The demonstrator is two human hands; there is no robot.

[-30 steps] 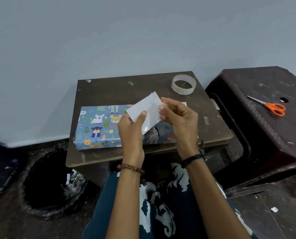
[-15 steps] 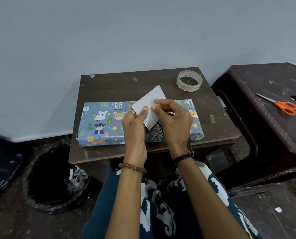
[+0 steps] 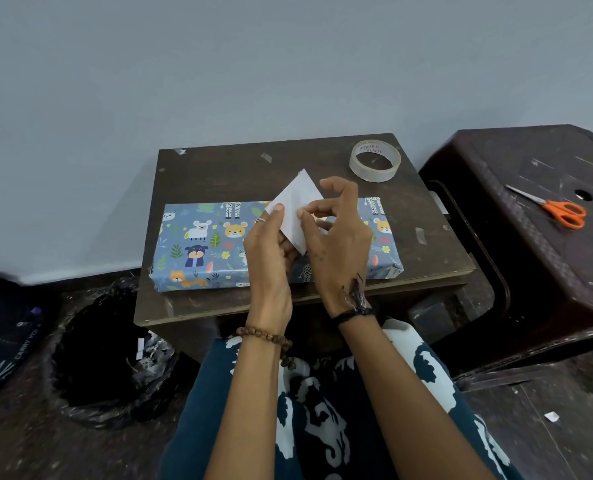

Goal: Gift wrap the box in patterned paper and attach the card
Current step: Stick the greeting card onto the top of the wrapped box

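Above the small brown table (image 3: 219, 174), left hand (image 3: 271, 251) and right hand (image 3: 336, 244) pinch the white card (image 3: 297, 206) over the wrapped box (image 3: 201, 244); attaching it likely needs the tape roll (image 3: 374, 161) beyond the right hand.

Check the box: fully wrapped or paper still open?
Wrapped on every visible side: patterned paper covers the box, with its right end folded shut. Both hands hold the white card above it, unattached.

The setting was a plain domestic room used as an improvised craft corner. A small, scuffed dark wooden table (image 3: 219, 174) stood against a bare pale wall (image 3: 219, 64), with a roll of clear tape (image 3: 374, 161) at its far right corner. A dark plastic stool (image 3: 530, 271) to the right carried orange-handled scissors (image 3: 561, 211). A bin lined with a black bag (image 3: 101, 355) sat on the worn, paper-flecked floor (image 3: 547, 427) at left.
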